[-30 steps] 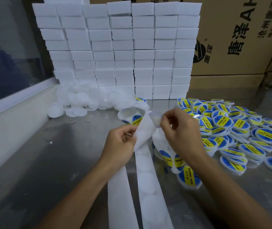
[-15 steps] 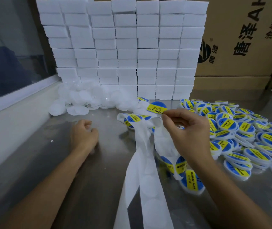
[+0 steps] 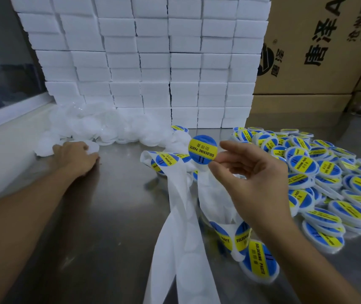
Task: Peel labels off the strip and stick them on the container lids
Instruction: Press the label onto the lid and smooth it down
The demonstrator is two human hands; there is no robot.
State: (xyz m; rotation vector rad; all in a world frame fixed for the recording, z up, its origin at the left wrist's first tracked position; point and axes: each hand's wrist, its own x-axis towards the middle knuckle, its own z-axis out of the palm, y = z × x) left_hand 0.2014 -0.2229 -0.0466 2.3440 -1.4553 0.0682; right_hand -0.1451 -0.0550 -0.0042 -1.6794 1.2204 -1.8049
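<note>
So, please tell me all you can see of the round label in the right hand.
The label is a flat round sticker, blue with a yellow band that reads SOLDERING PASTE. It is already off the strip, held in the air above the metal table, face toward the camera. Only the right hand touches it, pinching its lower right edge.

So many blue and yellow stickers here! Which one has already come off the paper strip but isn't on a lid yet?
The round label pinched at its edge by the right hand, held in the air above the strip. The others sit on the strip or on lids.
</note>
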